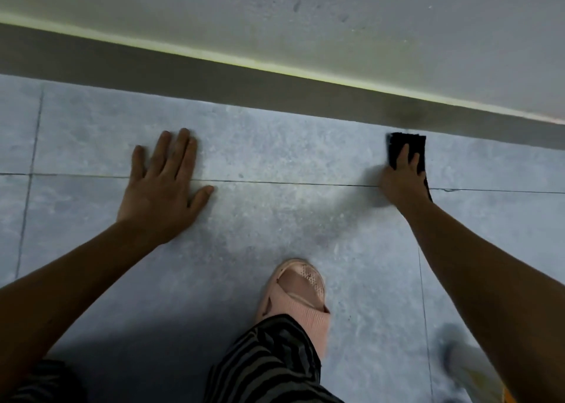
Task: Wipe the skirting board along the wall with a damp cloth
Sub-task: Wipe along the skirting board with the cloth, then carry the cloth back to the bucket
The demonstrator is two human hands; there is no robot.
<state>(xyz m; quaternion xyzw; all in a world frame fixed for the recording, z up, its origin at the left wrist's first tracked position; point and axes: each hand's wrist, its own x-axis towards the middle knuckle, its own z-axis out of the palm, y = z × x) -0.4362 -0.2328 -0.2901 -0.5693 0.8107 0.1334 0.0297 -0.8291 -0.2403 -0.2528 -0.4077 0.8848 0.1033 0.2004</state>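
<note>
A grey skirting board (214, 78) runs along the foot of the pale wall (305, 20), slanting down to the right. It carries a darker smudge (406, 113). My right hand (400, 179) grips a dark cloth (408, 145), whose top edge sits on the floor just below the board, under the smudge. Whether the cloth touches the board I cannot tell. My left hand (162, 188) lies flat on the floor tiles with fingers spread, holding nothing, well to the left of the cloth.
Grey floor tiles (275, 158) with thin grout lines fill the view. My foot in a pink slipper (296, 292) stands in the lower middle, with a striped trouser leg below it. A blurred pale object (461, 366) sits at the lower right.
</note>
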